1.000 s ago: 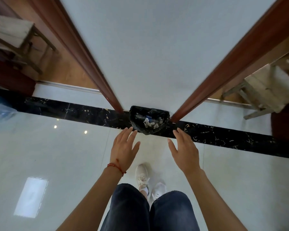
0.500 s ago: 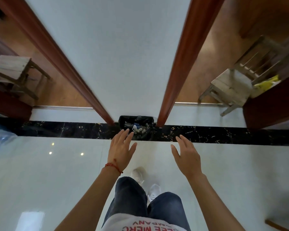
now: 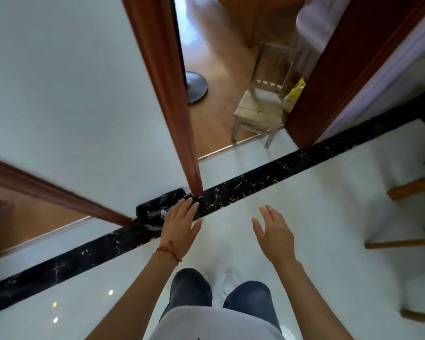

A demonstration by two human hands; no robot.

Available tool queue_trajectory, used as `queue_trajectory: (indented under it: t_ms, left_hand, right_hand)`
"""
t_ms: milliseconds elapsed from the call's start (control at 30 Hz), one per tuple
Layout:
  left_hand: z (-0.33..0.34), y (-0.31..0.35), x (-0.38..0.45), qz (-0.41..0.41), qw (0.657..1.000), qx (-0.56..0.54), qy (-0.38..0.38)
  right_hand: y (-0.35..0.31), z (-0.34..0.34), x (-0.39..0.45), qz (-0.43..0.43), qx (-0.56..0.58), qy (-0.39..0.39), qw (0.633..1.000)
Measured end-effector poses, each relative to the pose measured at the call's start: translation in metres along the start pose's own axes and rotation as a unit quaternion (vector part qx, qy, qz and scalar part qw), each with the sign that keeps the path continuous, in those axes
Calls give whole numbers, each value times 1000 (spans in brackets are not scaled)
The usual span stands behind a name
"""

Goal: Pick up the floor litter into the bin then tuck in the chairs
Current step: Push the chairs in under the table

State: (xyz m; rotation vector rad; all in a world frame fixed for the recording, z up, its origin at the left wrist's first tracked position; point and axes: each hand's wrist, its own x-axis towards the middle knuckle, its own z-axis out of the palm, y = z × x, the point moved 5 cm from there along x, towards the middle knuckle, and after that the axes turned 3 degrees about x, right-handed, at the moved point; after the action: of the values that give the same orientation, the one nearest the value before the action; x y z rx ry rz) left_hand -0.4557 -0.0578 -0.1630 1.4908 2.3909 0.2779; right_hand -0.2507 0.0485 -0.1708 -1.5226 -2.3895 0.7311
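A black-lined bin with white litter inside stands on the floor against the white wall, between two red-brown door frames. My left hand, with a red string at the wrist, hovers open in front of the bin's right side and covers part of it. My right hand is open too, held over the white tiles to the right, holding nothing. A small pale wooden chair stands in the doorway at the upper right.
A black marble strip crosses the white tiled floor. A fan base sits on the wooden floor beyond the doorway. A yellow bag leans beside the chair. Wooden chair legs reach in at the right edge.
The view has swung to the right: the bin has slid left and the right doorway with the chair has come into fuller view. Both hands stay open and empty.
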Motion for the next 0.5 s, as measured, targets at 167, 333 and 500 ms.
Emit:
queue_trajectory:
  t_ms: [167,333,500]
  left_hand:
    - [0,32,23,127,991,20,-44]
    - [6,74,29,240,968,38,-69]
    - [24,118,23,330,936,56,-107]
  right_hand:
    - [22,-21,-28,95,-4,62,994]
    - [44,-34,-71,200,11,92,975]
    - [61,-45,-128,297,17,132,945]
